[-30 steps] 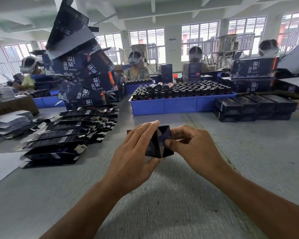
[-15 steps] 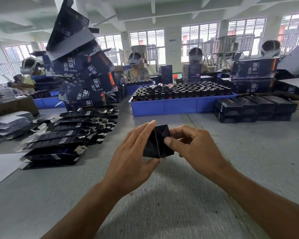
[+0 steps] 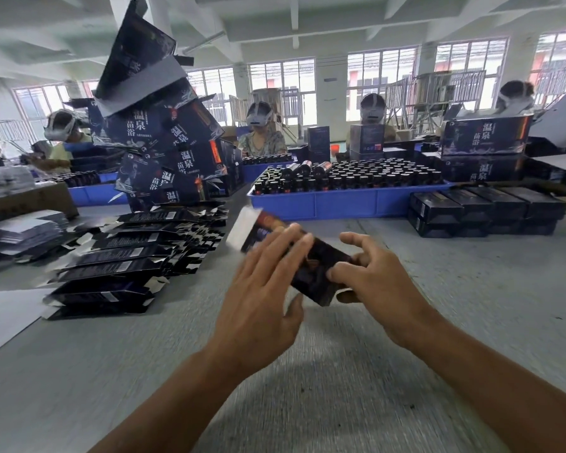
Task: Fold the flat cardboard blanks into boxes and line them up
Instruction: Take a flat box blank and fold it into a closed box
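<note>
Box (image 3: 311, 256) slanted between my hands | right hand (image 3: 370, 282) pinches near end to steady | left hand (image 3: 262, 289) fingers straight, flat along side, squaring it

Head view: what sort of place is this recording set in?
Most likely a packaging workshop or factory floor: a blue tray packed with dark bottles, a stack of flat carton blanks, finished boxes, and several workers seated along long tables.
</note>
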Motion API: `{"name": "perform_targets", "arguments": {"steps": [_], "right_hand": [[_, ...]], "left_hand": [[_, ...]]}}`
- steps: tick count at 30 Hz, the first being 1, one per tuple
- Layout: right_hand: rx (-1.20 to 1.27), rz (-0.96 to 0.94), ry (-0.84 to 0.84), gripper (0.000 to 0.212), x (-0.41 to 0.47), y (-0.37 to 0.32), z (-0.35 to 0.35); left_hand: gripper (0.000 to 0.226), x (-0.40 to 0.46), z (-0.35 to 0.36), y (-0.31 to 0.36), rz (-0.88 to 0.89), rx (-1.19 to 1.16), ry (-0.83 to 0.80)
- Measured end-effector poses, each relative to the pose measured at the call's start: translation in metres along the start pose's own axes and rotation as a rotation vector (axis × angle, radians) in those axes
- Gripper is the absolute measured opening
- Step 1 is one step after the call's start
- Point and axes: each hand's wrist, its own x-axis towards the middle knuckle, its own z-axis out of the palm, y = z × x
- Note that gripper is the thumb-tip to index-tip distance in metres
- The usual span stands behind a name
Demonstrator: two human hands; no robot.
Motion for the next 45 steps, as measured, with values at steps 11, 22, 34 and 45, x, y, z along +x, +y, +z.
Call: {"name": "perform_targets", "arguments": {"steps": [11, 22, 34, 45], "right_hand": [[-0.137, 0.091, -0.296, 0.045, 0.005, 0.015, -0.004], [0.091, -0.03, -0.158, 0.053, 0.011, 0.007, -0.021], [0.086, -0.057, -0.209, 0.05, 0.009, 0.004, -0.018], [0.022, -0.271, -0.174, 0.035, 0.005, -0.003, -0.016]], "left_hand": [[0.077, 0.01, -0.009, -0.02, -0.836, -0.97, 0.017], [0.043, 0.006, -0.005, -0.013, -0.722, -0.88, -0.113], [0.047, 0.007, -0.006, -0.011, -0.639, -0.927, 0.093], [0.035, 0.004, -0.007, -0.007, -0.51, -0.797, 0.057]]}}
